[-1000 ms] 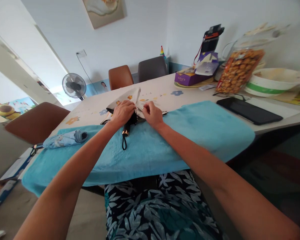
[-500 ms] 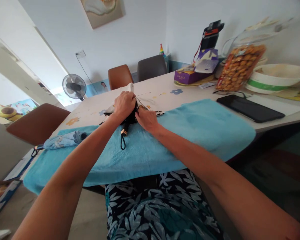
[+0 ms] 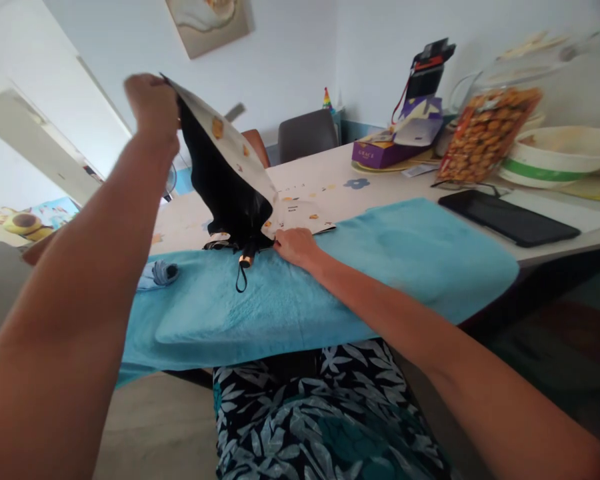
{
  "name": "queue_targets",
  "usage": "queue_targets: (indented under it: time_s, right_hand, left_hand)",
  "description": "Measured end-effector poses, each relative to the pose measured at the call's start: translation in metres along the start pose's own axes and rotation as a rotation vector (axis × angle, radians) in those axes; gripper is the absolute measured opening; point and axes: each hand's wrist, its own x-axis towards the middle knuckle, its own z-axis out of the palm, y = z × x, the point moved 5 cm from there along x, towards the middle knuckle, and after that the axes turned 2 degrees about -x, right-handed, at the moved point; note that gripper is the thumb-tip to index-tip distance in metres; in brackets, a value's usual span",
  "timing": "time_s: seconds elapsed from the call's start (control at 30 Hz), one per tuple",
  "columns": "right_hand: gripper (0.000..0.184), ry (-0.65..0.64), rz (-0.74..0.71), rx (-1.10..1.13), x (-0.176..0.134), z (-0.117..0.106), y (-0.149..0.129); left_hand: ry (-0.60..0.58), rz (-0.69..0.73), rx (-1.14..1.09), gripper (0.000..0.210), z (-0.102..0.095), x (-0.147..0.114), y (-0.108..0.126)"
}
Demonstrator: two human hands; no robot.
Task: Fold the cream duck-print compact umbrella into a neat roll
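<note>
A folding umbrella (image 3: 233, 150) lies at the table's near side, its handle end with a gold band and black wrist loop toward me. Its canopy is cream with small orange-brown prints outside and black inside. Raised up at the left, my left hand (image 3: 153, 107) is closed on the edge of one canopy panel and stretches it upward. My right hand (image 3: 296, 248) pinches the canopy near the handle, low on a light-blue towel (image 3: 390, 247). A second, rolled blue umbrella (image 3: 157, 275) rests on the towel at the left, partly hidden by my left arm.
On the right are a black phone (image 3: 510, 217), a jar of brown snacks (image 3: 487, 133), a white bowl with a green band (image 3: 565, 160) and a purple box (image 3: 380, 153). A grey chair (image 3: 307, 137) stands beyond the table (image 3: 325, 177).
My left hand has moved up and to the left, lifting a canopy panel and showing its black inside. My right hand has stayed low near the handle.
</note>
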Motion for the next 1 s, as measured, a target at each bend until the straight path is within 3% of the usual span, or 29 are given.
queue_targets:
  time_s: [0.1, 0.17, 0.2, 0.23, 0.3, 0.33, 0.37, 0.43, 0.57, 0.63, 0.77, 0.83, 0.9, 1.0]
  right_hand:
    - [0.032, 0.082, 0.083, 0.044, -0.001, -0.006, 0.005]
    - [0.033, 0.137, 0.129, 0.099, -0.002, -0.009, 0.007]
    - [0.032, 0.156, 0.136, 0.126, -0.002, -0.010, 0.008]
    - [0.030, 0.168, 0.138, 0.148, -0.002, -0.011, 0.008]
    - [0.026, 0.176, 0.154, 0.172, 0.000, -0.010, 0.009]
    - [0.025, 0.175, 0.180, 0.175, 0.001, -0.010, 0.011]
    - [0.024, 0.171, 0.211, 0.176, 0.002, -0.008, 0.014]
    - [0.024, 0.172, 0.276, 0.175, 0.005, -0.006, 0.020]
    - [0.031, 0.232, 0.344, 0.173, 0.004, -0.008, 0.029]
    - [0.038, 0.264, 0.259, 0.167, 0.002, -0.012, 0.024]
    - [0.048, 0.258, -0.050, 0.078, -0.003, -0.015, 0.000]
    - [0.039, 0.222, -0.129, 0.000, -0.002, -0.012, -0.008]
    - [0.028, 0.188, -0.174, -0.068, 0.002, -0.009, -0.013]
    - [0.032, 0.208, -0.194, -0.088, 0.017, -0.017, -0.015]
  left_hand:
    - [0.055, -0.165, -0.080, 0.032, -0.024, -0.003, -0.014]
    - [-0.030, -0.137, 0.025, 0.031, -0.031, -0.028, -0.031]
    - [-0.127, -0.089, 0.114, 0.030, -0.031, -0.046, -0.041]
    - [-0.342, -0.058, 0.208, 0.025, -0.025, -0.068, -0.056]
    - [-0.820, -0.134, 0.318, 0.023, -0.013, -0.121, -0.092]
    - [-0.914, -0.146, 0.353, 0.025, -0.013, -0.143, -0.105]
    - [-0.926, -0.146, 0.385, 0.026, -0.015, -0.159, -0.116]
    - [-0.832, -0.115, 0.427, 0.027, -0.021, -0.181, -0.126]
    - [-0.609, -0.007, 0.496, 0.027, -0.032, -0.213, -0.118]
    - [-0.603, -0.059, 0.550, 0.024, -0.032, -0.231, -0.115]
    - [-0.665, -0.262, 0.554, 0.033, -0.023, -0.257, -0.121]
    - [-0.594, -0.251, 0.547, 0.032, -0.022, -0.256, -0.123]
    - [-0.449, -0.161, 0.597, 0.029, -0.026, -0.245, -0.122]
    - [-0.311, -0.040, 0.684, 0.039, -0.027, -0.221, -0.126]
